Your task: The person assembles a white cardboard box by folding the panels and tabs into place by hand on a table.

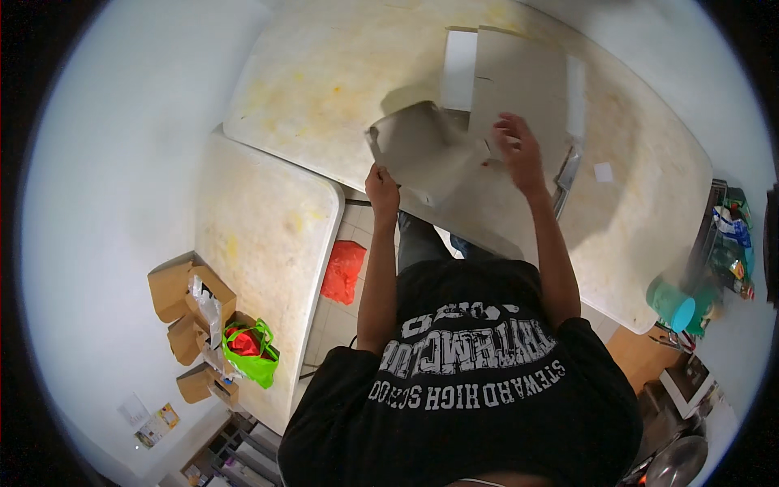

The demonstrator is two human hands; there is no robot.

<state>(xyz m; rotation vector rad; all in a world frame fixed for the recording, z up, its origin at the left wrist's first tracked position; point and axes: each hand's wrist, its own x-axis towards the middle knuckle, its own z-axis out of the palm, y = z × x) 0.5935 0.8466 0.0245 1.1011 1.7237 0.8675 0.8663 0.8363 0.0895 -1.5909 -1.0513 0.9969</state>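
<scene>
My left hand (383, 192) is closed on the lower left edge of a grey cardboard piece (415, 146), which is bent and tilted up off the table. Its right part is smeared by motion. My right hand (522, 158) is raised just right of that piece, its fingers partly curled and apart, slightly blurred, with nothing visible in them. Beneath and beyond it lies a larger flat grey cardboard sheet (519, 77), with a white panel (459, 71) along its left side. A narrow silvery object (565, 174) rests by the sheet's near right edge.
The stained white table (300, 97) meets a second table (251, 187) at left. Brown cardboard boxes (191, 296) and a green bag (258, 357) stand there. A red plastic bag (343, 272) is below, between the tables. A small white square (603, 172) and a teal container (670, 304) are at right.
</scene>
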